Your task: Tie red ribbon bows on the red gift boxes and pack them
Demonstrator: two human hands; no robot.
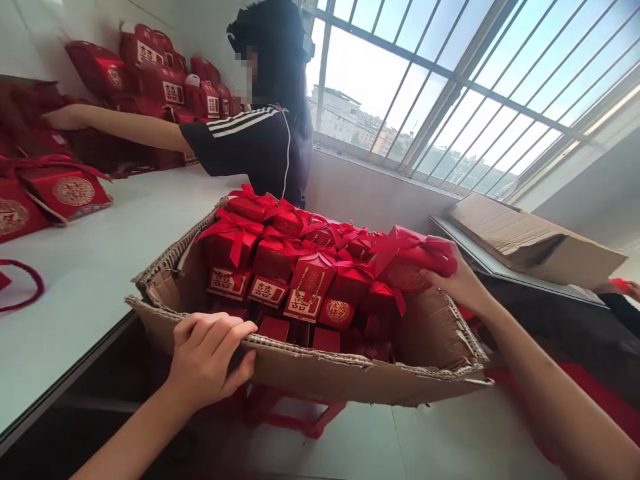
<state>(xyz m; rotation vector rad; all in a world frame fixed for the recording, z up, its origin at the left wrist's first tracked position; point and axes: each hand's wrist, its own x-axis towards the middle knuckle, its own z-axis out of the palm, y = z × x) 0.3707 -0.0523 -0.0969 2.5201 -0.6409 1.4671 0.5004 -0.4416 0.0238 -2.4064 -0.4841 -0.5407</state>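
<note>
A cardboard box with a worn, cut rim stands in front of me, filled with red gift boxes topped with ribbon bows. Several of them carry white labels or gold printing. My left hand is closed over the near rim of the cardboard box, fingers inside and thumb outside. At the right side of the box, my right hand grips a red gift box with a bow, raised above the others. Part of that gift box is covered by my fingers.
A co-worker in a dark striped top reaches left toward stacked red gift boxes on the white table. A red stool shows beneath the cardboard box. Another carton lies at right. Another person's hand is at the right edge.
</note>
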